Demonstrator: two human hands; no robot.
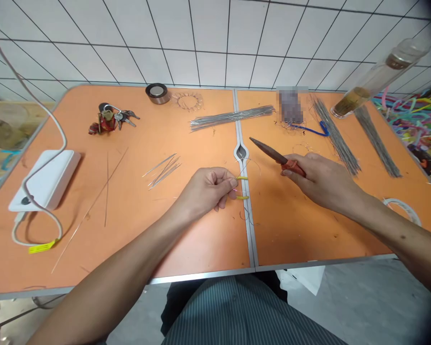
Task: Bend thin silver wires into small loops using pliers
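Observation:
My left hand [207, 190] is closed in a pinch over the middle of the orange table [136, 230], holding a small yellow piece [242, 187] with thin wire running from it. My right hand [318, 179] is closed around the red handles of long-nose pliers [273, 154], whose dark jaws point up and left, a little to the right of the yellow piece. A few short wire pieces [164, 169] lie on the table just left of my left hand.
Bundles of straight wire lie at the back middle [232, 117] and back right [335, 136]. A tape roll [157, 92], keys [109, 120], a white power adapter with cable [45, 179], a clear bottle [377, 79] and coloured tubing [414, 120] sit around the edges.

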